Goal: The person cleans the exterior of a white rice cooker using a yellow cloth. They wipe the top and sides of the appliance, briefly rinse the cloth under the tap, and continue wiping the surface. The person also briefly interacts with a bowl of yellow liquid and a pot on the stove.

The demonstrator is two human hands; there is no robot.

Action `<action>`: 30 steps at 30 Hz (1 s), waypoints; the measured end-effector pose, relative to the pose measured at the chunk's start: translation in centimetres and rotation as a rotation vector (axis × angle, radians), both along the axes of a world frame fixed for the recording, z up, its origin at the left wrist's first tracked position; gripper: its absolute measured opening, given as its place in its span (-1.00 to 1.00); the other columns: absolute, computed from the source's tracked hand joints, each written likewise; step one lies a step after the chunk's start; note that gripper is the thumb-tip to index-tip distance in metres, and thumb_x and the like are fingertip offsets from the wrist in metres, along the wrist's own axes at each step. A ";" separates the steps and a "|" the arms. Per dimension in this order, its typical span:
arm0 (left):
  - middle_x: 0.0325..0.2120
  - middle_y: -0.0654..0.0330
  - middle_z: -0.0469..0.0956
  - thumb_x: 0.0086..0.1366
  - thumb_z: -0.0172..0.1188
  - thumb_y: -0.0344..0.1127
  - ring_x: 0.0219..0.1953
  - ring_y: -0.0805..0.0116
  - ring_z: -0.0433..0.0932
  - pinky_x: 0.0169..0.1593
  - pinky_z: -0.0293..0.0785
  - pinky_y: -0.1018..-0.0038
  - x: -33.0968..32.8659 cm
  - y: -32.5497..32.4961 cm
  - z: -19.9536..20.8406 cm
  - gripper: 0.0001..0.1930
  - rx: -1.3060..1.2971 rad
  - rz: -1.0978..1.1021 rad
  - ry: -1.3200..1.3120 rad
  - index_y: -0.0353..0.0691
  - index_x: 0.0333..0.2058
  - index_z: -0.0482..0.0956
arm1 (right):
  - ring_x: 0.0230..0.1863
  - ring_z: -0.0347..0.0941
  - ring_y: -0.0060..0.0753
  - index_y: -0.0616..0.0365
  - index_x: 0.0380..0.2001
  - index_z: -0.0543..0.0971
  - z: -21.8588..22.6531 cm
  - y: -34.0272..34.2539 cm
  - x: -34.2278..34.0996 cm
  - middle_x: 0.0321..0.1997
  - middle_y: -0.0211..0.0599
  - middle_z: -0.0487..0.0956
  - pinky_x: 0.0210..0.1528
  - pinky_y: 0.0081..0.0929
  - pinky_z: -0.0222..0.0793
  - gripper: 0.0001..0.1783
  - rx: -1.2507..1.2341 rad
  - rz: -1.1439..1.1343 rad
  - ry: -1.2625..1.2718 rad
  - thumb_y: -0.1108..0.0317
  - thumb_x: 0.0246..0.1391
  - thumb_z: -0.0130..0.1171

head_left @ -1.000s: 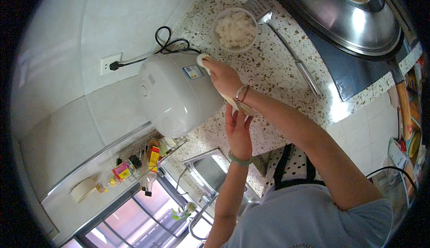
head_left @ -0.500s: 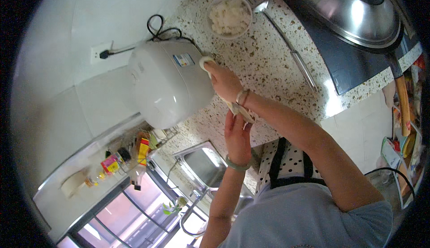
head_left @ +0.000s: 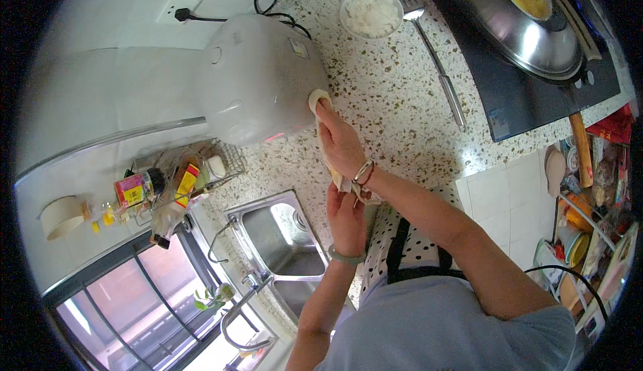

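Note:
A pale cream cloth [head_left: 326, 160] stretches between my two hands beside a rounded white rice cooker [head_left: 261, 80]. My right hand [head_left: 343, 146], with bracelets at its wrist, is closed on the cloth's upper part. The folded upper end of the cloth lies against the cooker's near side. Lower down, my left hand [head_left: 347, 222], wearing a pale green bangle, grips the cloth's hanging end. Its fingertips are partly hidden by the fabric.
A bowl of white rice [head_left: 372, 15] and a slotted spatula [head_left: 439, 63] lie on the speckled counter [head_left: 395, 116]. Right of them, a lidded wok [head_left: 536, 43] sits on a black cooktop [head_left: 506, 113]. A steel sink [head_left: 284, 244] is at lower left; a black cord [head_left: 221, 19] runs to a wall socket.
The view has shifted, so the cooker, bowl and wok sit higher and more of the sink shows. Both hands keep hold of the cloth, my right one still beside the cooker.

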State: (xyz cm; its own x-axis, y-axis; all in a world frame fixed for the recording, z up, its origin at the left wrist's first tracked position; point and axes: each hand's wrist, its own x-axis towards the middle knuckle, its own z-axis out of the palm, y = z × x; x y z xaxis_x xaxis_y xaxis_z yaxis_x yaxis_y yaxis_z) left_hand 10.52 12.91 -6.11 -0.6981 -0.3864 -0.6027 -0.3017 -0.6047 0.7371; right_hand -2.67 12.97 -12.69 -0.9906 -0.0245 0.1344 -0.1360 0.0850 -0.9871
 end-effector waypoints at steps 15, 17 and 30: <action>-0.21 0.23 0.50 0.34 -0.04 -0.41 -0.29 0.48 0.44 -0.18 0.43 0.50 -0.7 -1.3 1.0 -0.69 -0.052 -0.293 0.072 -0.23 0.05 0.39 | -0.04 0.42 0.17 0.18 0.09 0.37 -2.0 0.7 -3.1 -0.05 0.15 0.49 -0.03 -0.17 0.35 -0.56 0.270 0.202 -0.297 0.40 0.11 -0.11; -0.26 0.26 0.49 0.34 -0.04 -0.40 -0.32 0.53 0.43 -0.23 0.38 0.58 0.2 -1.4 1.8 -0.73 0.011 -0.220 0.049 -0.28 -0.01 0.41 | -0.03 0.41 0.17 0.18 0.11 0.35 0.3 0.5 -1.1 -0.02 0.13 0.48 -0.02 -0.17 0.34 -0.54 0.167 0.226 -0.379 0.41 0.11 -0.10; -0.10 0.17 0.49 0.36 -0.02 -0.36 -0.24 0.48 0.45 -0.07 0.47 0.47 -1.2 -3.3 -0.3 -0.62 0.058 -0.197 0.200 -0.21 0.14 0.33 | -0.31 0.48 -0.07 0.27 0.10 0.30 -2.3 -0.8 -5.7 -0.30 0.02 0.55 -0.24 -0.31 0.37 -0.54 0.124 0.140 -0.298 0.44 0.08 -0.11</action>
State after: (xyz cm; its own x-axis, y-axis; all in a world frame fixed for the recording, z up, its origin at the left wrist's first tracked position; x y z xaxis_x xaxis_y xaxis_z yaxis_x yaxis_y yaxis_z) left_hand 9.27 9.63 -6.45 -0.8635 -0.2006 -0.4627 -0.2694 -0.5920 0.7595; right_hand -8.39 12.20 -15.03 -0.9717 -0.1605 -0.1730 0.1381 0.2078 -0.9684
